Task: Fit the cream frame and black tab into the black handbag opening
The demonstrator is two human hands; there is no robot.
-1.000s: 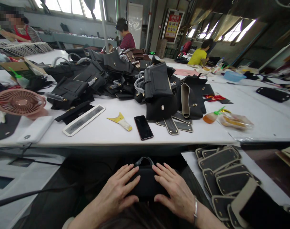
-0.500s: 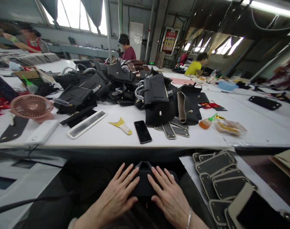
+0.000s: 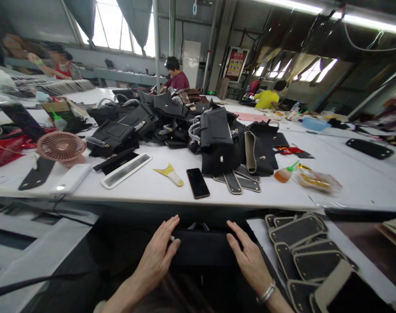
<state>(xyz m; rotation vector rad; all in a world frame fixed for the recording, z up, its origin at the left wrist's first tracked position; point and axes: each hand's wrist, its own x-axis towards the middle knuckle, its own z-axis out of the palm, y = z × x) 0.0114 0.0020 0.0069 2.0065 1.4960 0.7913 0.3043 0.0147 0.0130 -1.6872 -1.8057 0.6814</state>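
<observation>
A black handbag [image 3: 202, 248] with a small looped handle lies low in front of me, below the table edge. At its left end is my left hand [image 3: 159, 245], fingers stretched out and thumb apart. My right hand [image 3: 249, 256] flanks the other end, open, with the thumb and forefinger by the bag's corner; a bracelet is on that wrist. Whether the palms press on the bag's sides I cannot tell. The bag's underside is lost in shadow.
On the white table [image 3: 159, 194] are a phone [image 3: 198, 183], a yellow-and-white scraper-like piece [image 3: 169, 174], a pink fan [image 3: 61, 147] and a heap of black bags [image 3: 217, 130]. Trimmed black panels [image 3: 295, 229] are stacked to my right. Co-workers sit farther back.
My hands have moved apart, from lying spread over the bag's top to its left and right ends. More of the bag shows now. The camera view has shifted slightly.
</observation>
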